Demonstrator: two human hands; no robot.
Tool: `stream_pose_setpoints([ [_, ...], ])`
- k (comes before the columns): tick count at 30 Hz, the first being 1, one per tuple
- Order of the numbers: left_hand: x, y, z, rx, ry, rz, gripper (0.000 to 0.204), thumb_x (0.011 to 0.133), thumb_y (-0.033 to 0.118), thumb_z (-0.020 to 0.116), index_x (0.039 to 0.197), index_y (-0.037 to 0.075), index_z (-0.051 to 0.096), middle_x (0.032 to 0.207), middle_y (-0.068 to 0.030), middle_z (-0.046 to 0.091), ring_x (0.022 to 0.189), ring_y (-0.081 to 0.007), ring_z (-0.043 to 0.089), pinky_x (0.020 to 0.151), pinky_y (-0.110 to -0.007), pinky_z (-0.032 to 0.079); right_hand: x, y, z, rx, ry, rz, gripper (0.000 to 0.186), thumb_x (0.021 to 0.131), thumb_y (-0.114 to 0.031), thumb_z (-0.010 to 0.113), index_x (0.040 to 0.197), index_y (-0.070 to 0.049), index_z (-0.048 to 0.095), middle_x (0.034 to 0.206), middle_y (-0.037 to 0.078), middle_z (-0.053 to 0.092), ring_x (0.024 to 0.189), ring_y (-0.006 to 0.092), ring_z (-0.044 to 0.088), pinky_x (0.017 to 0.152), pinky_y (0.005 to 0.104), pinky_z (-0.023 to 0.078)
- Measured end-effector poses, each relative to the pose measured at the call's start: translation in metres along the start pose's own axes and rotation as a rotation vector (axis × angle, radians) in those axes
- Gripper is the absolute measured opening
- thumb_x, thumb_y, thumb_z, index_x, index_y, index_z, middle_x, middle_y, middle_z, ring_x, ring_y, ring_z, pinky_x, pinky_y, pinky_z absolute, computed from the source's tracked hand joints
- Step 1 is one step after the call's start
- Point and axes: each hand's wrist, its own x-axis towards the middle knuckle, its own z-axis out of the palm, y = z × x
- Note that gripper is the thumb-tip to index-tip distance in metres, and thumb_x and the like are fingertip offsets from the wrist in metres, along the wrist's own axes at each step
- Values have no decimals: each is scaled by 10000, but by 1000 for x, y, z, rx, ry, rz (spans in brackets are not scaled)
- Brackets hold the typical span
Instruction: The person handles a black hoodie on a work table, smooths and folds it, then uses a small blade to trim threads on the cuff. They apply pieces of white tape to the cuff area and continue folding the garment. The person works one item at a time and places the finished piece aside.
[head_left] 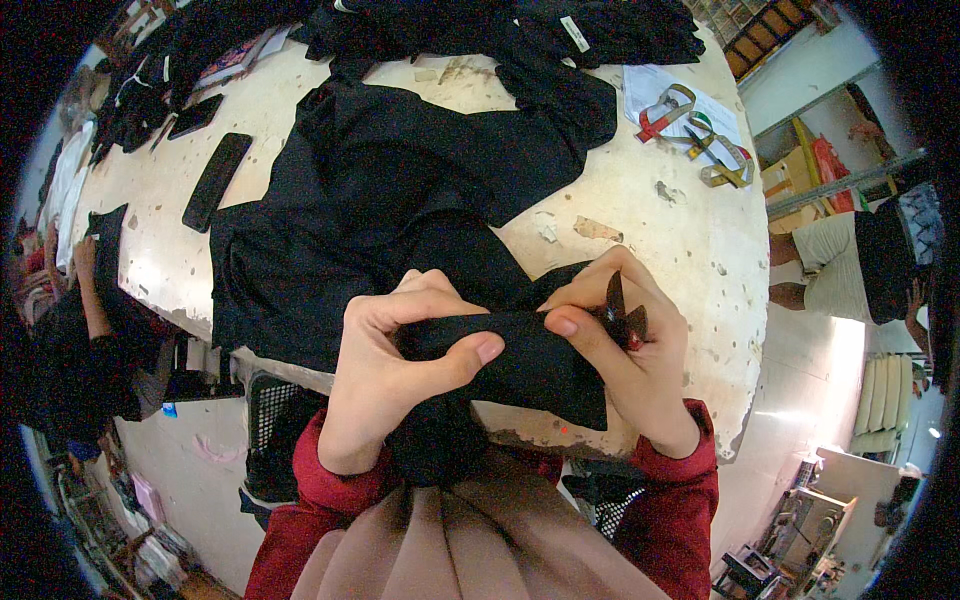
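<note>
A black garment (400, 170) lies spread over the worktable, and its near part is gathered up in my hands. My left hand (375, 355) is closed on a folded edge of the cloth, thumb on top. Close beside it, my right hand (645, 335) pinches the same edge between thumb and fingers. Tucked in the right hand are small dark thread snips (622, 318) with a bit of red, their tips pointing up. Part of the cloth hangs over the table's near edge toward my lap. The fingers under the fold are hidden.
The worn pale table (690, 260) carries a phone-like black slab (217, 182), a tape measure (740, 165) and paper (650, 88). More black garments (450, 35) lie at the far side. A black basket (265, 455) stands below left. People (85, 340) are at the left and right.
</note>
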Motion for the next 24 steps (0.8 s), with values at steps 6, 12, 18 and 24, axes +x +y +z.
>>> stream_pose_setpoints([
  [6, -3, 1, -1, -8, 5, -2, 138, 667, -2, 748, 801, 0, 719, 697, -26, 589, 709, -108, 490, 666, -244, 365, 0, -1, 1, 17, -4, -10, 73, 819, -43, 674, 886, -18, 660, 841, 68, 554, 776, 175, 560, 681, 275, 444],
  [12, 0, 0, 0, -215, -29, -113, 109, 728, 4, 720, 835, -14, 715, 736, -21, 616, 721, -94, 514, 683, -233, 389, -2, 2, 3, 109, -33, 73, 81, 823, -50, 672, 897, -20, 658, 817, 70, 547, 765, 182, 550, 673, 287, 439],
  [18, 2, -9, 2, -482, -21, -264, 103, 772, 17, 705, 870, -12, 715, 771, -12, 639, 706, -66, 544, 670, -212, 410, 3, 3, 15, -176, 221, -110, 165, 754, -28, 733, 901, -21, 658, 901, 54, 577, 801, 164, 560, 692, 258, 435],
  [24, 7, -19, 1, -167, -3, -180, 101, 747, 25, 723, 845, 0, 723, 739, -11, 636, 714, -73, 510, 668, -225, 385, -4, 15, 15, -417, 18, -302, 339, 678, 41, 740, 987, -73, 656, 967, 56, 567, 691, 158, 589, 556, 271, 476],
])
